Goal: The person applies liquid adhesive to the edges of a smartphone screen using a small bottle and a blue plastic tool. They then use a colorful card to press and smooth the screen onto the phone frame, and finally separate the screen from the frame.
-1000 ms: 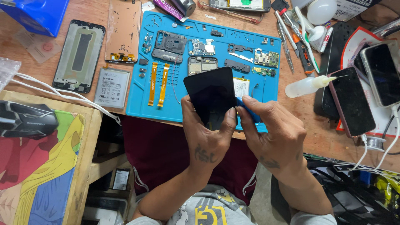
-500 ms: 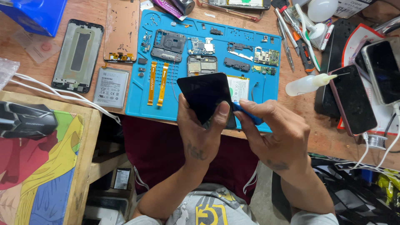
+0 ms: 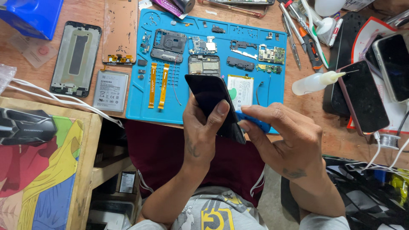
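My left hand (image 3: 203,132) grips a black phone screen panel (image 3: 211,96), thumb across its glass, tilted above the near edge of the blue repair mat (image 3: 136,106). My right hand (image 3: 285,140) pinches a blue plastic pry tool (image 3: 252,121) whose tip meets the panel's right edge near its lower corner. On the mat lie several phone parts: a black mid-frame (image 3: 169,45), small circuit boards (image 3: 272,54), two orange flex cables (image 3: 158,84) and a white battery (image 3: 240,91).
A phone frame (image 3: 76,58), a back cover (image 3: 120,30) and a second battery (image 3: 110,90) lie left of the mat. A squeeze bottle (image 3: 313,83), tweezers and several phones (image 3: 361,97) sit to the right. White cables and a colourful wooden box (image 3: 47,170) are at the left.
The panel has tilted and shifted slightly; my right hand has slid the blue tool down along its right edge toward the lower corner.
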